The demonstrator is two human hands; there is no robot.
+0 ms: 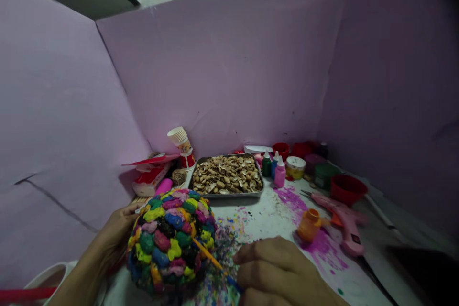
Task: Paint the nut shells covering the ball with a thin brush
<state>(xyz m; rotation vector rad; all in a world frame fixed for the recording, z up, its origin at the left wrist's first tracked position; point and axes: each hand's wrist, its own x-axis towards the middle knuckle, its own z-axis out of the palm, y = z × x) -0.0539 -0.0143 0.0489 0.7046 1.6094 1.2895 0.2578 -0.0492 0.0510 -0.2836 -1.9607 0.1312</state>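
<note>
A round object covered in painted peanut shells point(167, 241) in many colours fills the lower left of the head view. My left hand point(124, 227) grips it from its left side, with most of the fingers hidden behind it. In my right hand point(276, 270) is a thin paintbrush point(211, 256), orange toward its tip and blue near my fingers. The brush tip meets the shells on the right side of the round object. An open orange paint bottle point(309, 226) stands beyond my right hand.
A metal tray point(229, 195) of peanut shells lies at the back. Right of it stand small paint bottles point(279, 174) and tubs. A pink glue gun point(346, 222) with a cable lies at right. Paper cups point(181, 141) are stacked back left; a white mug point(53, 272) sits front left.
</note>
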